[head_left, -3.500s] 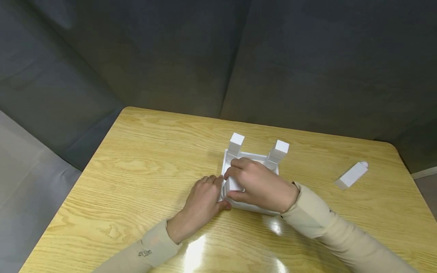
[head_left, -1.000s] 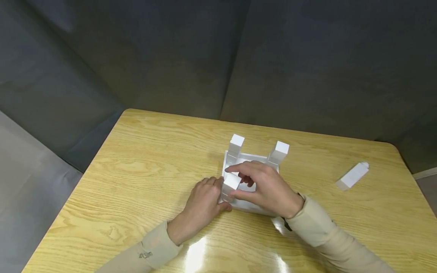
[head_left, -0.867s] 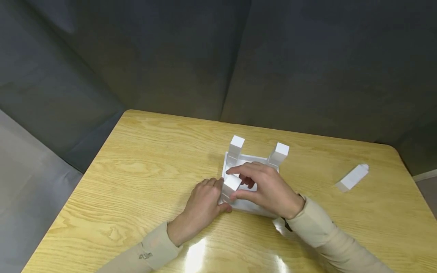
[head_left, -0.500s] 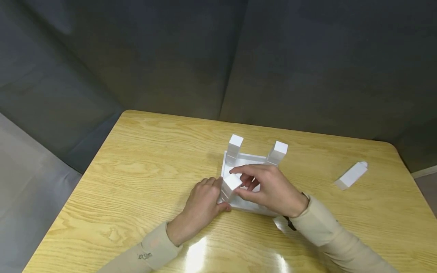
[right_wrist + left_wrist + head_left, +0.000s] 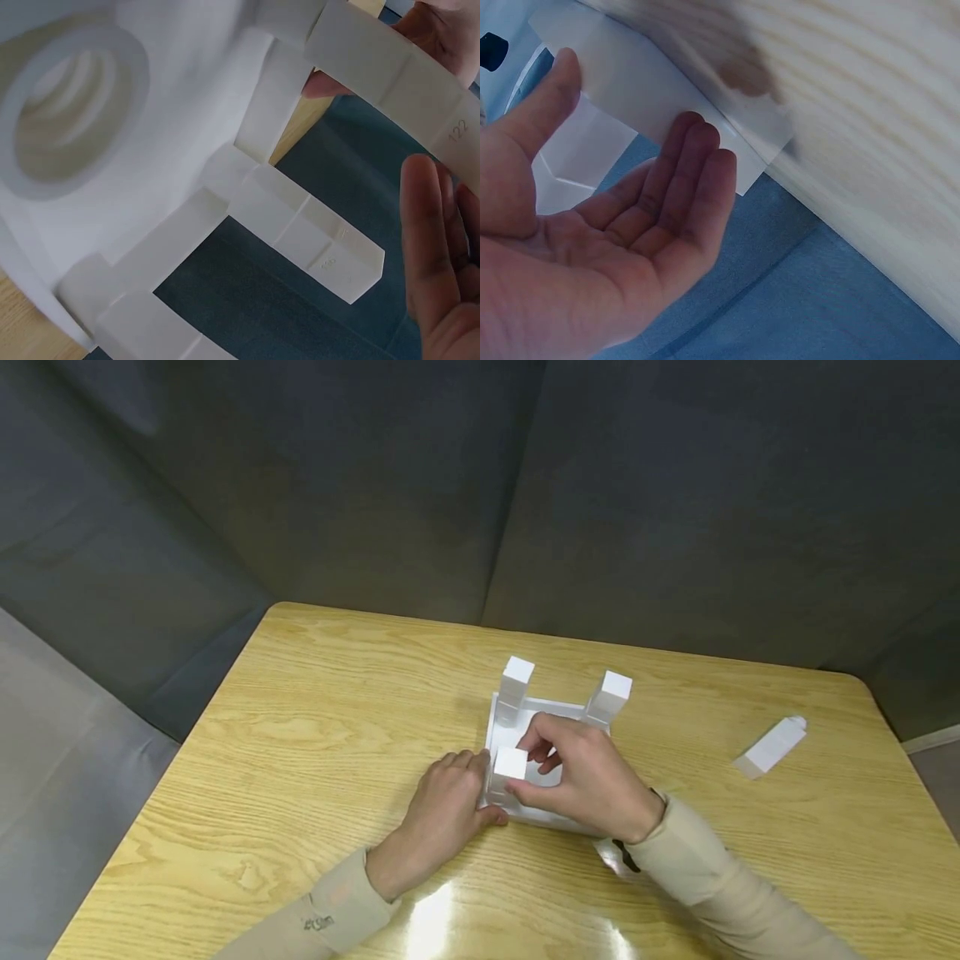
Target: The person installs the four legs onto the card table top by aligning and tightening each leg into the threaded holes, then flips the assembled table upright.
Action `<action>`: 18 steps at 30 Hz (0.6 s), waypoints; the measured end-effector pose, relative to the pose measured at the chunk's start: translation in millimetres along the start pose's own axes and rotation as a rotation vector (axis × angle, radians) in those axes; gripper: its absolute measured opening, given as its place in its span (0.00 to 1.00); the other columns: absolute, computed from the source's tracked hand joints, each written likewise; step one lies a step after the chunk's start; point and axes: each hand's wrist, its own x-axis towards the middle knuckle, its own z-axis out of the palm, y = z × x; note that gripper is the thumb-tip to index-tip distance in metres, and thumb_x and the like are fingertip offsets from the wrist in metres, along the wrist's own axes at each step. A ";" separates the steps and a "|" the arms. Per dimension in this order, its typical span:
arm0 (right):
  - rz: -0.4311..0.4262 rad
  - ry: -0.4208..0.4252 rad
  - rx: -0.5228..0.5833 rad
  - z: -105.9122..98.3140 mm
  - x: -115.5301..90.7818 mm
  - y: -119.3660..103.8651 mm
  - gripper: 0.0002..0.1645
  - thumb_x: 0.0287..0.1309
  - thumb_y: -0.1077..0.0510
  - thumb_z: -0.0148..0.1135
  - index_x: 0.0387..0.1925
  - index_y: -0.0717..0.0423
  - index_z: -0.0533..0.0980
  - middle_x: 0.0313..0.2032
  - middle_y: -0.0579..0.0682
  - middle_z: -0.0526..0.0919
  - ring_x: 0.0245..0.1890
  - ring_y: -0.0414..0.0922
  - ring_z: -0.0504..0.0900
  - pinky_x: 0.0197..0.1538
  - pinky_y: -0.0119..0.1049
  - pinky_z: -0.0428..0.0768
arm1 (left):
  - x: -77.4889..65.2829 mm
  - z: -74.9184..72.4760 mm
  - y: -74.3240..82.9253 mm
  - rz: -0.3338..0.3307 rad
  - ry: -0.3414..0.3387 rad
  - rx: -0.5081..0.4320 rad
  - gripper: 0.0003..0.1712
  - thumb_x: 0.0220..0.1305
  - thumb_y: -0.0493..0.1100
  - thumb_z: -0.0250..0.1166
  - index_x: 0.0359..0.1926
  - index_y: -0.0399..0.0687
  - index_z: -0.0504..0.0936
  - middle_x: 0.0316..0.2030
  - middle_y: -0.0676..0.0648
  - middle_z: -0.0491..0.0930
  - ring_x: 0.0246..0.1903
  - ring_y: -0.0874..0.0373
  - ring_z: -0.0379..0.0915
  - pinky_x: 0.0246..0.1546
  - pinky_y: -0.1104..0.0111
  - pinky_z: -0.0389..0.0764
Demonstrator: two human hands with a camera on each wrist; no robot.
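Observation:
A white panel (image 5: 555,817) with a raised rim lies on the table, square posts standing up from it like the legs of an upturned toy table. My right hand (image 5: 585,772) pinches the near-left leg (image 5: 511,763) between thumb and index finger, the other fingers bent. That leg (image 5: 420,90), marked 122, is upright at the corner. My left hand (image 5: 442,797) rests against the same corner, fingers along the left side and thumb at the near side; its fingers look only slightly bent in the left wrist view. In the right wrist view a round threaded socket (image 5: 75,112) shows in the panel.
Two more legs stand at the panel's far corners, far left (image 5: 517,681) and far right (image 5: 611,693). A loose white leg (image 5: 772,746) with a knobbed end lies to the right on the wooden table (image 5: 337,693). Dark cloth (image 5: 375,485) hangs behind the table.
My right index finger and thumb have closed in on the near-left leg, whose top has turned from a slanted angle to nearly square. The left hand and loose leg have stayed put.

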 end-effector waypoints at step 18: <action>-0.068 0.004 0.006 0.5 0.0 1.7 0.28 0.50 0.62 0.87 0.53 0.60 0.85 0.31 0.41 0.82 0.28 0.34 0.80 0.33 0.31 0.85 | -0.6 -0.5 0.4 0.002 -0.009 -0.012 0.48 0.49 0.49 0.89 0.62 0.19 0.80 0.49 0.31 0.87 0.46 0.43 0.86 0.54 0.50 0.86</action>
